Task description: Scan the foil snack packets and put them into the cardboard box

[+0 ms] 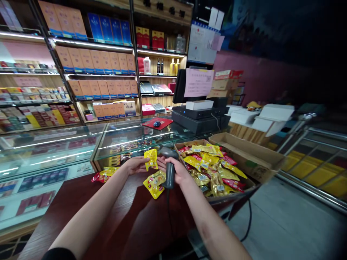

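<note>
My left hand (134, 165) pinches a small yellow snack packet (151, 159) upright, just in front of a handheld barcode scanner (170, 176). My right hand (177, 170) grips the dark grey scanner by its handle, its head tilted toward the packet. Its cable drops below the counter edge. Two more yellow packets (154, 184) lie on the dark wooden counter (116, 220) below my hands. Further left, a red and yellow packet (104, 176) rests against the glass case. To my right stands a cardboard box (245, 155) heaped with gold, yellow and red packets (208, 169).
A glass display case (130, 139) runs along the counter's far side, with a red mat and computer mouse (157, 123) on top. Behind the box stand a monitor and dark register equipment (199, 115). Shelves of boxed goods and bottles (94, 68) fill the back wall.
</note>
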The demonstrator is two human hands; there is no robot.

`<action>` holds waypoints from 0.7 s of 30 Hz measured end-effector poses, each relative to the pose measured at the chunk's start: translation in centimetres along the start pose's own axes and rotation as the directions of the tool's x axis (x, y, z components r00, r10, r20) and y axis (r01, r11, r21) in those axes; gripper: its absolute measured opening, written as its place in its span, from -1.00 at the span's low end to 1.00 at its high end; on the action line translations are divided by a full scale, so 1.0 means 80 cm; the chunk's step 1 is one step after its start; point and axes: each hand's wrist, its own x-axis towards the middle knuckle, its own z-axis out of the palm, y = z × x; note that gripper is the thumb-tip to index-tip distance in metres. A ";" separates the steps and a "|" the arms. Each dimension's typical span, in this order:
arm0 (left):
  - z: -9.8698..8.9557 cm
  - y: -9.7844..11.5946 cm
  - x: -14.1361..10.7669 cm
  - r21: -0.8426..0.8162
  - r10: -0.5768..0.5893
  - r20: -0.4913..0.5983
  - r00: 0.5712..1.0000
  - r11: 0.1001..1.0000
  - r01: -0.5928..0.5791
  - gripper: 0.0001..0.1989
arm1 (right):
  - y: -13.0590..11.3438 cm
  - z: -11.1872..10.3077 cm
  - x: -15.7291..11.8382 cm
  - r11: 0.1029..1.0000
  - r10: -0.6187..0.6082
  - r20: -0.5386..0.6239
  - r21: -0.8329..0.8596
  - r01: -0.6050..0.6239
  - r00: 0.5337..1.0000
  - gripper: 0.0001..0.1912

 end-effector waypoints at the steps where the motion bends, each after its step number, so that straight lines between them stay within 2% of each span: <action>1: 0.002 0.001 0.000 0.011 0.001 0.002 1.000 1.000 -0.001 -0.60 | -0.003 -0.002 0.000 1.000 0.018 0.004 0.017 -0.018 1.000 -0.84; 4: 0.017 0.013 0.003 0.053 -0.003 0.021 1.000 0.999 0.002 -0.61 | -0.017 -0.009 -0.007 0.998 0.030 0.006 0.049 -0.030 1.000 -0.84; 7: 0.051 0.035 0.016 0.094 -0.001 0.058 0.998 0.996 -0.004 -0.64 | -0.046 -0.021 -0.023 0.998 -0.021 -0.012 0.064 0.022 1.000 -0.83; 9: 0.088 0.052 0.030 0.110 0.010 0.111 0.994 0.994 -0.022 -0.65 | -0.075 -0.034 -0.037 0.995 -0.072 -0.040 0.070 0.075 0.997 -0.83; 12: 0.157 0.073 0.060 0.129 0.032 0.189 0.982 0.990 -0.057 -0.65 | -0.123 -0.063 -0.063 0.983 -0.155 -0.109 0.079 0.164 0.982 -0.82; 17: 0.270 0.079 0.118 0.257 0.039 0.187 0.982 0.962 -0.088 -0.69 | -0.189 -0.125 -0.102 0.959 -0.254 -0.243 0.064 0.277 0.936 -0.82; 19: 0.298 0.076 0.138 0.351 0.088 0.132 0.987 0.927 -0.130 -0.66 | -0.209 -0.148 -0.112 0.956 -0.271 -0.316 0.021 0.293 0.909 -0.82; 21: 0.312 0.075 0.153 0.431 0.150 0.089 0.985 0.886 -0.174 -0.61 | -0.224 -0.166 -0.118 0.949 -0.298 -0.405 -0.032 0.313 0.864 -0.84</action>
